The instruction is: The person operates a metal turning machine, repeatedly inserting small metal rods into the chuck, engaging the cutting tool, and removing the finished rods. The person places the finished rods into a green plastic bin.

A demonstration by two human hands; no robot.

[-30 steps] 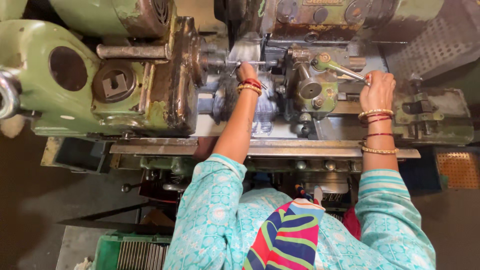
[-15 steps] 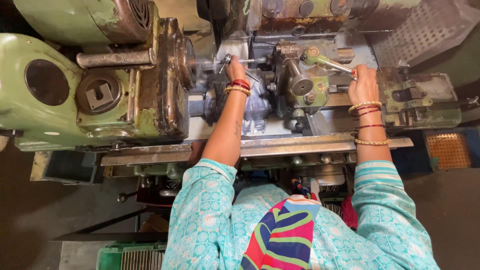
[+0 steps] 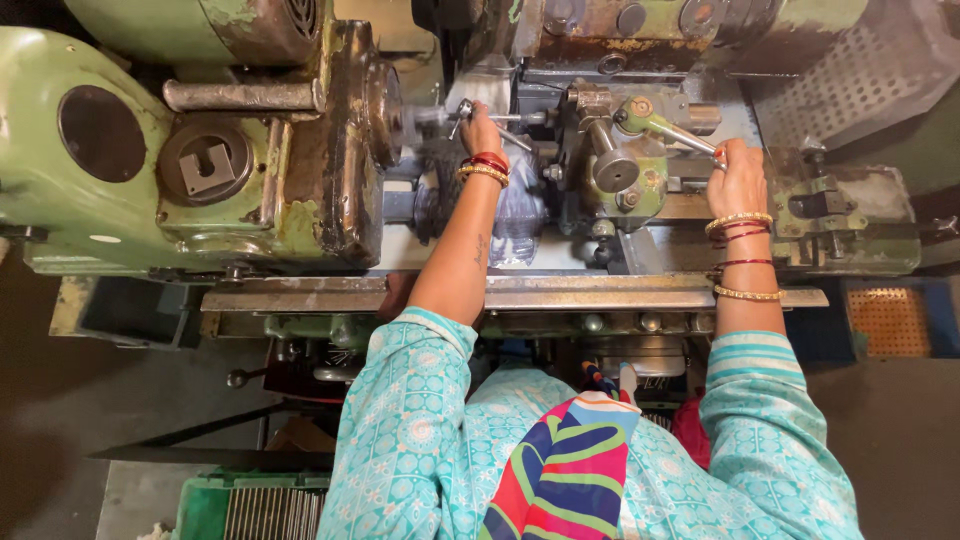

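I look down on a worn green lathe (image 3: 180, 160). My left hand (image 3: 483, 130) reaches to the spindle nose (image 3: 385, 110) and pinches a small metal part (image 3: 463, 108) right at it. My right hand (image 3: 738, 178) is closed round the end of a long metal lever (image 3: 672, 130) that rises from the green tool post block (image 3: 625, 175). Both wrists carry bangles. Turquoise patterned sleeves cover my upper arms.
A perforated metal guard (image 3: 850, 85) stands at the back right. The flat steel bed rail (image 3: 320, 296) runs across in front of me. A green crate (image 3: 205, 505) sits on the floor at lower left, and an orange mesh panel (image 3: 888, 320) at right.
The view has shifted, so the machine sits lower and left in frame. My left hand has moved a little further toward the spindle. My right hand has kept its grip on the lever.
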